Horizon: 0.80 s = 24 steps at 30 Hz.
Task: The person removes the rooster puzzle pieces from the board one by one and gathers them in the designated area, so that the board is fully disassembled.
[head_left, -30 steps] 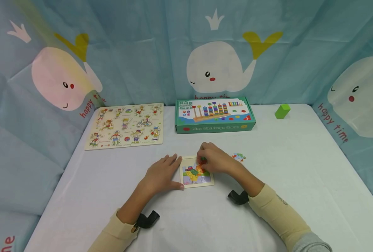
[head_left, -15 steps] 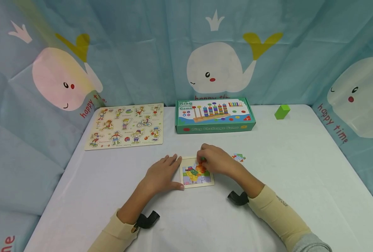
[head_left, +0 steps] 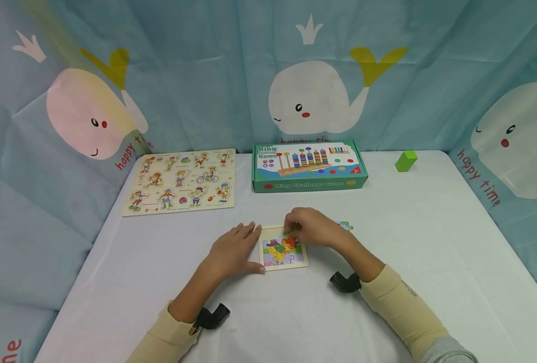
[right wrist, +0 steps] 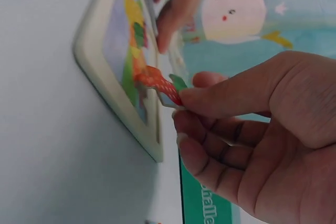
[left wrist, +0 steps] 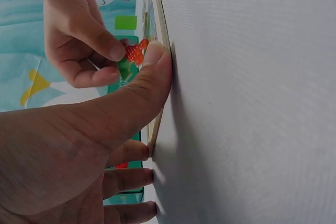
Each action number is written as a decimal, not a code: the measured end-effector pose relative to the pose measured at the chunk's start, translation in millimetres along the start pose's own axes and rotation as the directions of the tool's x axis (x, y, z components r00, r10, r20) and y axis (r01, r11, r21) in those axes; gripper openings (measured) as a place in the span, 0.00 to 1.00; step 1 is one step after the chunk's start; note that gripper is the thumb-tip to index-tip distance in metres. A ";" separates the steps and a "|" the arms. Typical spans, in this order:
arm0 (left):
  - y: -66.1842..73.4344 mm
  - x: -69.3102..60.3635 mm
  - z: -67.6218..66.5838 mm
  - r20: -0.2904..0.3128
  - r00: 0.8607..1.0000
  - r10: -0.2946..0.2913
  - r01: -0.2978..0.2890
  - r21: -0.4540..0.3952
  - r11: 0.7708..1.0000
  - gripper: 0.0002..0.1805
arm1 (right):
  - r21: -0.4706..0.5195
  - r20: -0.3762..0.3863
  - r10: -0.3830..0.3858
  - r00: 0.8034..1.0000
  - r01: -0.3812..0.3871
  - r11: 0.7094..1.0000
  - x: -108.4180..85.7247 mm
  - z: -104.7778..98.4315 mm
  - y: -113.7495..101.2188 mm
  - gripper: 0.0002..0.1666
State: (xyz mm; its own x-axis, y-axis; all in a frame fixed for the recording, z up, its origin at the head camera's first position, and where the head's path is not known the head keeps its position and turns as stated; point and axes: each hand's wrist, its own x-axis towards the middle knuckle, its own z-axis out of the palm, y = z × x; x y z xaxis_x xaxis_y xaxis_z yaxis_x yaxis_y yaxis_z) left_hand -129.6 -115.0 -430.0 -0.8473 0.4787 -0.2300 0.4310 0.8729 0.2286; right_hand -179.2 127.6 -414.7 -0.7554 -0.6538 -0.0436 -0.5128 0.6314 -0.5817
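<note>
A small jigsaw puzzle in a pale wooden frame (head_left: 267, 267) lies on the white table, most of its picture filled with pieces. My left hand (head_left: 232, 252) lies along the frame's left side, thumb and fingertips touching its edge, fingers fairly straight. Over the frame's upper right part, my right hand (head_left: 316, 229) pinches a red and green puzzle piece (right wrist: 160, 84) between thumb and fingers. In the right wrist view that piece is tilted, with its lower end at the picture. Another loose puzzle piece (head_left: 346, 225) lies on the table behind the right hand, partly hidden by it.
A peg puzzle board (head_left: 182, 181) with figures of children lies at the back left. The green Ring Challenge Game box (head_left: 309, 166) stands at the back middle, and a green block (head_left: 406, 161) at the back right. A blue whale-print curtain (head_left: 196, 101) surrounds the table.
My right hand has lifted and shifted slightly right with the puzzle piece, now covering more of the loose piece. The left hand stays where it was.
</note>
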 end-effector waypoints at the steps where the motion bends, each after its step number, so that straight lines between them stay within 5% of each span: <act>1: 0.0 0.0 0.1 -0.001 1.000 0.000 0.000 -0.001 1.000 0.55 | 0.016 0.001 -0.005 1.000 0.005 1.000 -0.7 -1.6 1.6 0.07; 6: 0.9 -0.6 -0.4 0.000 1.000 -0.002 0.002 -0.002 1.000 0.55 | 0.093 -0.005 0.012 1.000 -0.011 0.996 -9.4 -11.6 14.8 0.08; 12: 1.2 -1.1 -0.2 -0.004 1.000 -0.006 0.006 -0.006 1.000 0.55 | 0.171 -0.005 0.124 0.992 -0.121 0.978 -29.8 -26.5 36.9 0.07; 24: 1.4 -2.9 -1.5 -0.009 1.000 0.003 -0.003 0.002 1.000 0.55 | 0.198 -0.034 0.270 0.962 -0.258 0.946 -72.0 -61.2 74.3 0.06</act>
State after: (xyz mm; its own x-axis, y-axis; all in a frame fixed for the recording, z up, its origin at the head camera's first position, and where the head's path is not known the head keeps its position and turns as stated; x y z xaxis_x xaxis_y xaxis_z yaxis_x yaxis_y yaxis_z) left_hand -127.0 -115.3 -427.6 -0.8486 0.4808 -0.2208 0.4345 0.8714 0.2276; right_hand -187.8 247.1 -405.0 -0.8792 -0.4445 -0.1713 -0.2091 0.6832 -0.6996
